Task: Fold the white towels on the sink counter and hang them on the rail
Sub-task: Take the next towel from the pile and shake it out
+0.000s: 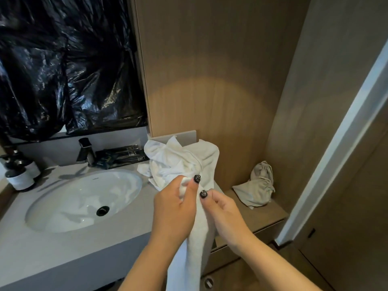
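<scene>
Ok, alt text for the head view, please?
Both hands, left and right, grip a white towel hanging off the counter, with more towels heaped behind. A sink lies to the left.

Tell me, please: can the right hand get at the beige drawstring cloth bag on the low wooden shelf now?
Probably not at once. The right hand pinches the white towel together with the left hand, so its grip is occupied. The beige drawstring cloth bag lies unobstructed on the low wooden shelf, beside that hand.
</scene>
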Demonstrator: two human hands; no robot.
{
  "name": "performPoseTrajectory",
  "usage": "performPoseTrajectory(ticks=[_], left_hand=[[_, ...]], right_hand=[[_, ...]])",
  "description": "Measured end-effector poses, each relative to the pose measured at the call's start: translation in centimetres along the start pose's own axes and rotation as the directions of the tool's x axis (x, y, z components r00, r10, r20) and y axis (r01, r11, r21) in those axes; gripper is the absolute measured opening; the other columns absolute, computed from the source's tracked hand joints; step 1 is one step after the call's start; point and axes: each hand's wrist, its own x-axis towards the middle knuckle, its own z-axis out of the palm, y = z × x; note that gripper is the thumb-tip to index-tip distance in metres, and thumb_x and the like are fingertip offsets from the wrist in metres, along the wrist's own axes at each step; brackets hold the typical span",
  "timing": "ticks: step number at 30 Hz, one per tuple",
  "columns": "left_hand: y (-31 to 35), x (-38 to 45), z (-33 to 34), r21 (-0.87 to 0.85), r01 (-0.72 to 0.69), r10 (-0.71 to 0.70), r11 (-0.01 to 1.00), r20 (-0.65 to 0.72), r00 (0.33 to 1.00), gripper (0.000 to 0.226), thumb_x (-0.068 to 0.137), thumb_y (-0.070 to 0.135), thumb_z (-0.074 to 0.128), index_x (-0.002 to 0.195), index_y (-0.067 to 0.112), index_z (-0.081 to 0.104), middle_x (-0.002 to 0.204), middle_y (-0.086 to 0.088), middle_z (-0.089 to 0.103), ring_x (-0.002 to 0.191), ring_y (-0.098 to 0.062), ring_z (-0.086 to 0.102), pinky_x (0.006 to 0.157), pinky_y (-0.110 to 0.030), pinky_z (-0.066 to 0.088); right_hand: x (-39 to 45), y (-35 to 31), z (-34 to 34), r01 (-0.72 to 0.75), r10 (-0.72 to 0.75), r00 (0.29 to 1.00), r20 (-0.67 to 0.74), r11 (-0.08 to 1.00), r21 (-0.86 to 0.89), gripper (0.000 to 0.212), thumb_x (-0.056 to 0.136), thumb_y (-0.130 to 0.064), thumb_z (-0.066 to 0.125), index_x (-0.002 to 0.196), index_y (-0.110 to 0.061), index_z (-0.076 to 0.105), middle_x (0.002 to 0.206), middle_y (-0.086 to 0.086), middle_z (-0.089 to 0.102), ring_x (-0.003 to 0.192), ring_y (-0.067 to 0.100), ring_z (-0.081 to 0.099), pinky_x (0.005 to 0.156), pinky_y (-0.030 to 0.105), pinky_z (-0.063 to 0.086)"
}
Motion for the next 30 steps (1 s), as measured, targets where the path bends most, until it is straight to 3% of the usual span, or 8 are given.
performPoseTrajectory(ticks=[5, 9, 14, 18, 21, 25, 27, 30], left_hand=[[-0.9, -0.4, -0.5, 0.05, -0.014, 0.02, 0.999, -0.134, 0.991, 0.033, 0.1, 0.032, 0.055, 0.07, 0.017, 0.059, 0.062, -0.003, 0.054, 0.052, -0.007, 0.045, 0.049, -0.013, 0.034], [-1.9, -1.1, -2.4, 0.072, 0.003, 0.014, 0.997, -0.234, 0.972, 0.028, 0.099, 0.044, 0.049, 0.074, 0.036, 0.058, 0.055, 0.01, 0.055, 0.052, -0.004, 0.049, 0.05, -0.012, 0.035], [-2.9, -0.6, -3.9, -0.078, 0.162, -0.179, 0.984, -0.366, 0.913, 0.025, 0.092, 0.052, 0.044, 0.077, 0.037, 0.057, 0.056, 0.007, 0.057, 0.054, 0.002, 0.052, 0.054, -0.029, 0.037], [-2.2, 0.3, -3.4, -0.278, 0.238, -0.306, 0.931, -0.234, 0.923, 0.027, 0.098, 0.04, 0.054, 0.078, 0.027, 0.065, 0.066, 0.013, 0.066, 0.06, 0.002, 0.057, 0.061, -0.027, 0.044], [-1.2, 0.5, -2.7, -0.319, 0.248, -0.259, 0.915, 0.008, 0.966, 0.03, 0.076, 0.058, 0.064, 0.079, 0.028, 0.067, 0.074, -0.001, 0.066, 0.068, -0.019, 0.057, 0.065, -0.036, 0.044], [-0.4, 0.3, -0.9, -0.151, 0.15, -0.1, 0.977, 0.296, 0.95, 0.04, 0.066, 0.064, 0.063, 0.098, 0.041, 0.072, 0.101, 0.026, 0.07, 0.094, 0.007, 0.063, 0.078, -0.013, 0.046], [-0.3, -0.1, -0.1, -0.094, 0.11, -0.065, 0.989, 0.387, 0.92, 0.027, 0.072, 0.063, 0.064, 0.087, 0.042, 0.072, 0.085, 0.024, 0.069, 0.08, 0.006, 0.061, 0.072, -0.017, 0.043], [-0.7, -0.6, 0.7, -0.067, 0.051, -0.026, 0.996, 0.331, 0.943, 0.013, 0.079, 0.052, 0.065, 0.074, 0.04, 0.068, 0.064, 0.016, 0.063, 0.061, -0.001, 0.055, 0.059, -0.019, 0.04]], right_hand=[[0.5, 0.4, -2.3, 0.03, -0.032, 0.999, -0.03, 0.998, -0.061, 0.04, 0.071, -0.051, 0.074, 0.056, -0.025, 0.047, 0.057, -0.002, 0.043, 0.053, 0.009, 0.037, 0.049, 0.018, 0.029], [0.5, 0.2, -5.4, -0.002, 0.003, 0.998, 0.061, 1.0, -0.002, 0.05, 0.084, -0.03, 0.076, 0.051, -0.017, 0.041, 0.051, -0.007, 0.03, 0.05, 0.005, 0.025, 0.05, 0.012, 0.026], [1.2, -0.7, -7.5, 0.039, -0.032, 0.999, 0.039, 0.981, -0.192, 0.044, 0.093, -0.022, 0.058, 0.055, -0.005, 0.045, 0.053, -0.008, 0.033, 0.052, 0.006, 0.029, 0.056, 0.02, 0.029], [1.7, -1.8, -7.2, 0.124, -0.148, 0.988, -0.044, 0.93, -0.347, 0.046, 0.097, -0.007, 0.055, 0.054, -0.018, 0.043, 0.051, -0.015, 0.037, 0.052, 0.001, 0.032, 0.052, 0.011, 0.027], [1.9, -2.6, -6.8, 0.151, -0.175, 0.984, -0.032, 0.914, -0.377, 0.043, 0.096, -0.007, 0.056, 0.056, -0.021, 0.049, 0.052, -0.016, 0.043, 0.053, 0.0, 0.038, 0.052, 0.01, 0.029], [2.2, -3.9, -5.8, 0.203, -0.208, 0.978, 0.027, 0.902, -0.382, 0.043, 0.097, -0.011, 0.057, 0.057, -0.024, 0.048, 0.053, -0.015, 0.04, 0.052, 0.001, 0.034, 0.052, 0.012, 0.027], [2.3, -4.3, -5.5, 0.229, -0.222, 0.973, 0.061, 0.898, -0.376, 0.043, 0.098, -0.017, 0.059, 0.058, -0.026, 0.048, 0.054, -0.015, 0.039, 0.052, 0.001, 0.033, 0.052, 0.013, 0.026], [2.2, -4.4, -5.5, 0.243, -0.22, 0.97, 0.104, 0.892, -0.382, 0.042, 0.097, -0.027, 0.059, 0.057, -0.022, 0.048, 0.054, -0.014, 0.038, 0.053, 0.002, 0.032, 0.052, 0.015, 0.027]])
